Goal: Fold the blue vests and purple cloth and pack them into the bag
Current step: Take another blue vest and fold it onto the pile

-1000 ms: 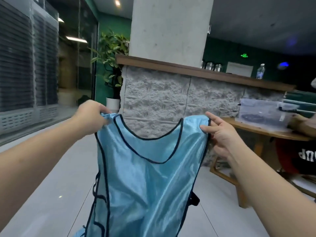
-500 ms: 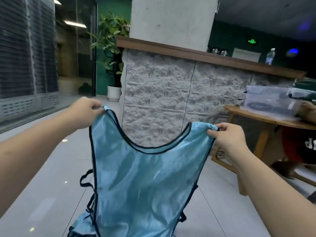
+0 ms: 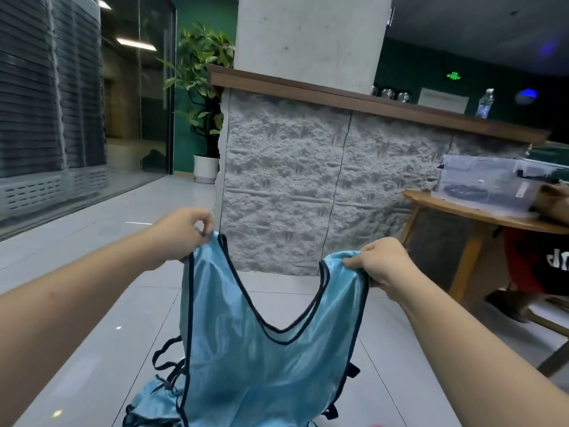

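Note:
A light blue vest (image 3: 271, 362) with dark trim hangs in front of me, held up by its two shoulder straps. My left hand (image 3: 181, 232) pinches the left strap, and my right hand (image 3: 381, 260) grips the right strap. The neckline sags in a deep V between them. More blue fabric (image 3: 151, 402) lies bunched at the lower left beneath the vest. The purple cloth and the bag are hidden from view.
A grey stone-faced counter (image 3: 308, 186) with a wooden top stands straight ahead. A wooden table (image 3: 480, 214) on the right carries a clear plastic bin (image 3: 486, 183), and a person in red and black (image 3: 542, 263) sits under it. A potted plant (image 3: 203, 118) stands at the back left on the tiled floor.
Both hands have dropped lower in view and spread apart, so the neckline now sags into a deeper V. The vest hangs lower than before.

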